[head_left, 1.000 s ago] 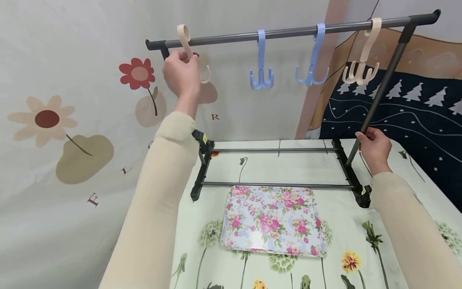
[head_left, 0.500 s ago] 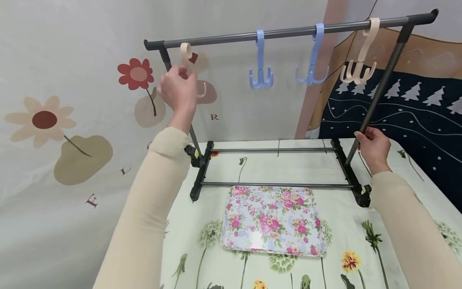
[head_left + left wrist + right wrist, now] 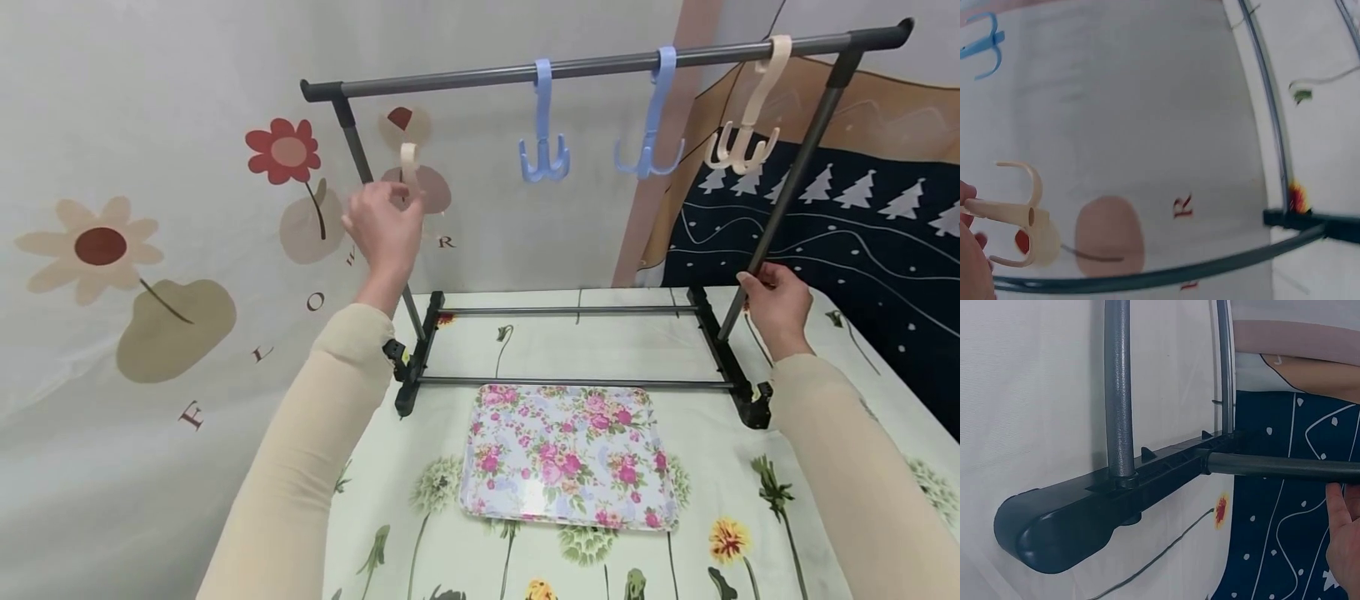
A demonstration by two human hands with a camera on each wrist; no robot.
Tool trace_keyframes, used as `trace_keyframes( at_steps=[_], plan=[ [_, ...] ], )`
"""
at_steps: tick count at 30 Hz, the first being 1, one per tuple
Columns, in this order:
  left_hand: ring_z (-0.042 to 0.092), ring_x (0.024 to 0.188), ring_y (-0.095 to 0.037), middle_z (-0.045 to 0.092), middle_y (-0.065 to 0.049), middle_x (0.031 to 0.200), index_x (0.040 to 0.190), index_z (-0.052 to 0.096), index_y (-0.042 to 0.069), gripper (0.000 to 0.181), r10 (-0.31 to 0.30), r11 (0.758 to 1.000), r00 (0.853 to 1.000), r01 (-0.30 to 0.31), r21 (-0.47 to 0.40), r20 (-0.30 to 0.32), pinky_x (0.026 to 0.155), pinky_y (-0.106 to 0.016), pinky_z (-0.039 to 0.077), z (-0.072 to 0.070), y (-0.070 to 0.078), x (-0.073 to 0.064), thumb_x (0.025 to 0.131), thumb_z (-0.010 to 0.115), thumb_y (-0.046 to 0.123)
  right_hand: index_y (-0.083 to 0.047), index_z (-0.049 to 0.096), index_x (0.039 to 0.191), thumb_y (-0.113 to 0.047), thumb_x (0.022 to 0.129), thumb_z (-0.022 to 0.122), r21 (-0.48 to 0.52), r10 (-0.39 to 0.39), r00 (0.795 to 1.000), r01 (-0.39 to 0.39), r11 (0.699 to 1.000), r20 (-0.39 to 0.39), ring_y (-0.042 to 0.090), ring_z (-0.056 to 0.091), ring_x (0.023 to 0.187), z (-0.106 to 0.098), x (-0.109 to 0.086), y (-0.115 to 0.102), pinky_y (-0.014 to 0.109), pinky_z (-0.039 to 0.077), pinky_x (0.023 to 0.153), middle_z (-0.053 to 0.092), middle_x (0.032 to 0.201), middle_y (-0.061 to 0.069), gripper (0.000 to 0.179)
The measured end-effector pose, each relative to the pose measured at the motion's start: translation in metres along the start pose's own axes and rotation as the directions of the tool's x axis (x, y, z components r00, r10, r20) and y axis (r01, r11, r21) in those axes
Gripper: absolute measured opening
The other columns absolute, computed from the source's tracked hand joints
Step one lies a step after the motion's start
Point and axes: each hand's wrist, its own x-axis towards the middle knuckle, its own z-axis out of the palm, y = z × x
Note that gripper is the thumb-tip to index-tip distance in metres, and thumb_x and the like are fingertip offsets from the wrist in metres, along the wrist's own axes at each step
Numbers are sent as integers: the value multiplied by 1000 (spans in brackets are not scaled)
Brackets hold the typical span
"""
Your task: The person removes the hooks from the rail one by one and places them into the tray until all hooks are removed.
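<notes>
My left hand (image 3: 386,229) pinches a cream multi-prong hook (image 3: 409,158), apart from and below the left end of the rack's top rail (image 3: 465,81). In the left wrist view, the prongs of this hook (image 3: 1030,215) stick out past the fingers. My right hand (image 3: 782,310) grips the lower part of the rack's right post (image 3: 787,183), thumb across its front. Two blue hooks, one near the rail's middle (image 3: 543,125) and one further right (image 3: 649,117), hang from the rail. Another cream hook (image 3: 756,104) hangs near its right end.
The grey rack stands on black feet (image 3: 1066,531) joined by two low bars (image 3: 577,384). In front lies a pink-flowered tray (image 3: 566,458) on a floral cloth (image 3: 712,467). A printed curtain (image 3: 225,50) hangs behind and left; dark tree-patterned fabric (image 3: 862,242) is at right.
The cream hook in my left hand has come off the rail and moved down and slightly right. The right hand keeps its place on the post.
</notes>
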Motion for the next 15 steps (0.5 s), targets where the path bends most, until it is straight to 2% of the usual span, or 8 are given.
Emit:
trace_keyframes(
  at_steps=[3, 6, 8, 12, 15],
  plan=[
    [62, 102, -18, 73, -3, 103, 104, 74, 10, 25, -35, 992, 995, 46, -116, 94, 102, -37, 35, 8, -2, -12, 91, 72, 30, -7, 55, 135, -43, 101, 54, 2, 4, 1000, -4, 1000, 5, -3, 53, 70, -1, 0, 2, 16, 45, 65, 57, 112, -4, 50],
    [66, 89, -18, 73, -7, 97, 101, 72, 7, 24, -54, 964, 980, 101, -246, 191, 87, -33, 48, 15, -4, -26, 90, 75, 28, -7, 55, 135, -44, 100, 53, 3, 5, 1000, -5, 1000, 9, -3, 53, 70, -1, 0, 3, 16, 45, 65, 57, 112, -5, 51],
    [66, 86, -18, 73, -9, 96, 101, 72, 5, 24, -45, 940, 968, 125, -318, 247, 79, -33, 52, 21, -7, -35, 91, 75, 26, -7, 55, 135, -44, 100, 53, 1, 6, 1000, -7, 1000, 10, -3, 53, 70, -1, 1, 3, 16, 46, 65, 57, 112, -5, 51],
    [66, 89, -17, 72, -8, 96, 103, 73, 4, 21, -6, 904, 941, 149, -400, 338, 79, -32, 53, 32, -16, -52, 92, 73, 22, -7, 55, 135, -44, 100, 54, 1, 8, 1000, -8, 1000, 9, -3, 53, 71, -1, 2, 3, 16, 46, 66, 58, 114, -3, 51],
    [65, 91, -17, 71, -8, 97, 103, 72, 4, 19, 6, 880, 913, 189, -436, 409, 83, -34, 52, 39, -22, -64, 93, 73, 19, -7, 55, 134, -44, 100, 54, 7, 9, 1000, -9, 1000, 10, -3, 53, 71, 0, 3, 2, 16, 46, 67, 58, 116, -2, 51]
  ],
)
